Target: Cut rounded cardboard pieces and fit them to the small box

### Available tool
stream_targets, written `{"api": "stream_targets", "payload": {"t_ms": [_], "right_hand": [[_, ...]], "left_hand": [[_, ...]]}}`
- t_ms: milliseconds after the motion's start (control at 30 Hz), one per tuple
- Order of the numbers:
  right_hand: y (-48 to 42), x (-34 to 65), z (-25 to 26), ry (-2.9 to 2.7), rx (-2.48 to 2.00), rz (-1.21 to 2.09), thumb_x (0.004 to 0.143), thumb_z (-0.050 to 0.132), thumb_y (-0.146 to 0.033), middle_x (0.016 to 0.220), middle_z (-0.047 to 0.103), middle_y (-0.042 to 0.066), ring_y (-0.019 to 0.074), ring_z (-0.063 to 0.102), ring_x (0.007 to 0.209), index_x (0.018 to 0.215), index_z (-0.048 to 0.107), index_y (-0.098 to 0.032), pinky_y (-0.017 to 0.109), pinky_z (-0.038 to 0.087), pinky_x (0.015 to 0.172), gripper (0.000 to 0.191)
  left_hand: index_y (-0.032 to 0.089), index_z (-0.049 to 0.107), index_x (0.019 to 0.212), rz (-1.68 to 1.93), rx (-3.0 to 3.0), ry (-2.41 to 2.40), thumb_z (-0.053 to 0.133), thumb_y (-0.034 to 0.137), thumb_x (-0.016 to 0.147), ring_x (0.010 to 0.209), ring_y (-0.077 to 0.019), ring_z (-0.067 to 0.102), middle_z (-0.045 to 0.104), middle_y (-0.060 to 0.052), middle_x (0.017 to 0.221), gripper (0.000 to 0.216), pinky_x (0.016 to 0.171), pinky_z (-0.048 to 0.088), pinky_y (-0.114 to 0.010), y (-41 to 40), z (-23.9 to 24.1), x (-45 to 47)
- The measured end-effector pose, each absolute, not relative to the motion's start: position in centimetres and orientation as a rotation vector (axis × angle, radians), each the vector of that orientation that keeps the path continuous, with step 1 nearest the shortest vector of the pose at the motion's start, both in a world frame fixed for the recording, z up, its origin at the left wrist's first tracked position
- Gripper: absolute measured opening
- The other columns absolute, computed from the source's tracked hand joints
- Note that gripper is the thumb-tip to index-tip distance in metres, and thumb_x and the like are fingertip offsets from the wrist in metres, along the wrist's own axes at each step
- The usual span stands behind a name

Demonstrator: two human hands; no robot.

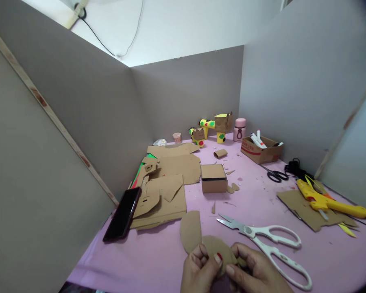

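Note:
Near the table's front edge, a rounded piece of cardboard (217, 246) is pinched between both hands. My left hand (198, 270) grips its lower left with thumb and bent fingers. On its right edge, my right hand (252, 268) closes thumb against fingers; a smaller bit of cardboard shows there, partly hidden. A half-round cardboard piece (191, 231) lies flat just beyond my left hand. White-handled scissors (247, 231) rest with open blades to the right, close to my right hand.
Cardboard sheets (178, 167) and a phone (122, 215) lie left. A small cardboard box (214, 185) stands mid-table. At right are a yellow glue gun (320, 201), black scissors (276, 176) and a box of markers (260, 152). Spotted cardboard figures (221, 124) and a pink bottle (239, 130) stand behind.

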State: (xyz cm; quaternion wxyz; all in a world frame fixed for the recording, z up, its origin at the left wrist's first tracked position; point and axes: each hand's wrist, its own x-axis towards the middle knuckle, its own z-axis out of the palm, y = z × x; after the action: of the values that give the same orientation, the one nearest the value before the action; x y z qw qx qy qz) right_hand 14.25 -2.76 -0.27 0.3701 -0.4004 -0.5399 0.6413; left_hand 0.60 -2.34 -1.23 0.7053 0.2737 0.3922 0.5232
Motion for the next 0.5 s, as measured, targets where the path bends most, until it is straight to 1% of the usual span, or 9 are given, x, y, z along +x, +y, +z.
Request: {"api": "stream_targets", "payload": {"t_ms": [67,100,133,200,233,267,333,400,500], "right_hand": [[-2.6,15.3,0.0,-1.484,-1.101,1.515,0.079,0.051,-0.057,0.060,0.055,0.001,0.0137,0.052,0.053,0.082,0.053,-0.016,0.025,0.041,0.050,0.041],[-2.4,16.2,0.1,-1.579,-1.168,1.389,0.082,0.047,-0.053,0.067,0.060,0.004,0.0171,0.056,0.060,0.092,0.055,-0.016,0.029,0.044,0.057,0.040],[-2.2,17.3,0.1,-1.706,-1.305,1.135,0.085,0.044,-0.049,0.074,0.063,0.007,0.0208,0.059,0.067,0.104,0.055,-0.015,0.034,0.046,0.064,0.041],[-1.6,19.8,-0.2,-1.971,-1.502,0.684,0.082,0.050,-0.041,0.107,0.061,0.020,0.0320,0.057,0.096,0.120,0.052,-0.010,0.047,0.043,0.084,0.048],[-1.4,21.0,-0.5,-2.058,-1.595,0.555,0.079,0.053,-0.035,0.111,0.060,0.022,0.0363,0.054,0.101,0.120,0.055,-0.009,0.051,0.042,0.085,0.049],[-1.2,22.1,-0.8,-2.128,-1.677,0.455,0.077,0.053,-0.030,0.113,0.058,0.022,0.0372,0.055,0.102,0.122,0.055,-0.010,0.053,0.044,0.085,0.049],[-0.9,23.6,-1.5,-2.218,-1.720,0.324,0.077,0.050,-0.024,0.116,0.057,0.019,0.0339,0.056,0.101,0.126,0.053,-0.015,0.051,0.046,0.085,0.050],[-0.9,24.4,-2.1,-2.244,-1.748,0.227,0.078,0.048,-0.025,0.116,0.057,0.018,0.0314,0.058,0.098,0.128,0.051,-0.018,0.048,0.049,0.083,0.050],[-0.9,25.0,-2.9,-2.235,-1.751,0.151,0.082,0.046,-0.032,0.115,0.059,0.016,0.0297,0.061,0.097,0.123,0.056,-0.021,0.043,0.053,0.078,0.043]], "left_hand": [[0.011,0.064,0.063,1.183,0.599,0.876,0.083,0.031,0.050,0.049,-0.0106,0.056,0.067,-0.004,0.055,0.030,0.051,0.040,-0.021,-2.4,-1.1,0.5],[0.011,0.064,0.063,1.192,0.592,0.885,0.083,0.031,0.050,0.049,-0.0108,0.057,0.068,-0.004,0.056,0.030,0.051,0.040,-0.022,-2.4,-1.0,0.5],[0.011,0.064,0.063,1.200,0.586,0.897,0.083,0.031,0.050,0.049,-0.0108,0.056,0.068,-0.004,0.056,0.031,0.051,0.040,-0.021,-2.4,-1.0,0.3],[0.011,0.062,0.060,1.232,0.582,0.915,0.084,0.031,0.050,0.046,-0.0092,0.054,0.067,-0.004,0.055,0.031,0.048,0.038,-0.020,-2.3,-0.8,0.0],[0.011,0.062,0.060,1.256,0.585,0.919,0.084,0.031,0.049,0.045,-0.0082,0.052,0.066,-0.003,0.054,0.031,0.047,0.037,-0.019,-2.3,-0.7,-0.1],[0.011,0.062,0.059,1.286,0.594,0.917,0.084,0.031,0.049,0.045,-0.0075,0.051,0.066,-0.002,0.053,0.031,0.047,0.035,-0.018,-2.3,-0.5,-0.1],[0.011,0.063,0.058,1.355,0.645,0.908,0.084,0.033,0.049,0.045,-0.0065,0.048,0.063,-0.001,0.050,0.031,0.046,0.034,-0.017,-2.3,0.1,-0.2],[0.011,0.065,0.058,1.410,0.704,0.912,0.083,0.034,0.049,0.045,-0.0064,0.047,0.063,0.000,0.049,0.031,0.047,0.034,-0.017,-2.5,0.8,-0.1],[0.012,0.068,0.063,1.438,0.725,0.894,0.084,0.035,0.048,0.053,-0.0110,0.055,0.068,-0.004,0.055,0.031,0.054,0.041,-0.021,-3.0,2.0,0.1]]}}
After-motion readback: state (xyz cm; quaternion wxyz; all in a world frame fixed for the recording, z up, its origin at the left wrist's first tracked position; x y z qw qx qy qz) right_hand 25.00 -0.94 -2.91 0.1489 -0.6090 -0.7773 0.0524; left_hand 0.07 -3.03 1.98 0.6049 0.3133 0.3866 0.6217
